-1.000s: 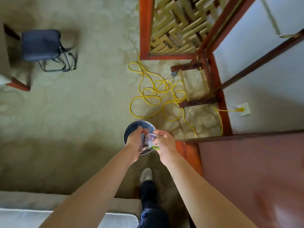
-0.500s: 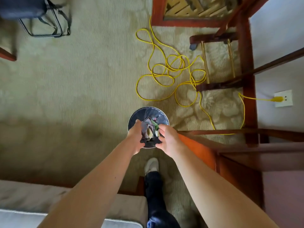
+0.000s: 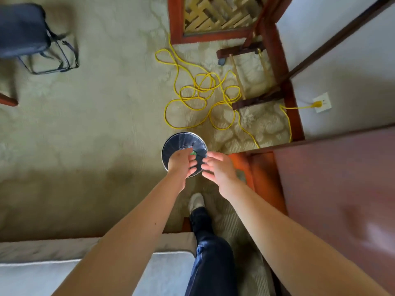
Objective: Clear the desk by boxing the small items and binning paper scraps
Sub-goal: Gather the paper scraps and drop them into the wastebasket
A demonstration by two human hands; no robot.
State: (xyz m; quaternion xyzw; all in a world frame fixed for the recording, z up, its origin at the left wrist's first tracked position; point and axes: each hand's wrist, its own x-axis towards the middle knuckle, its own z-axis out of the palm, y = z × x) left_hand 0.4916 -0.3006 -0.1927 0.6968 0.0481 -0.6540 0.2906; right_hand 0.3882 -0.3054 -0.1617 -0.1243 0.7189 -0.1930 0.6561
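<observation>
Since the earlier frame, the coloured paper scraps [image 3: 193, 153] have left the hands and now lie inside the round metal waste bin with a dark liner [image 3: 180, 135]. Left hand [image 3: 181, 163] hangs over the bin's near rim, fingers loosely curled, holding nothing. Right hand [image 3: 218, 167] is just beside it, fingers spread and relaxed, also empty. The bin stands on pale green patterned carpet [image 3: 96, 124], just beside the corner of the red-brown wooden desk [image 3: 342, 189]. Beyond the bin a yellow cable [image 3: 192, 97] lies in loose coils and runs to a white wall socket [image 3: 322, 102]. A dark blue chair on a metal frame [image 3: 23, 28] stands well apart at far left. A white shoe [image 3: 196, 201] is planted near the bin. Open carpet lies to the left of the bin.
</observation>
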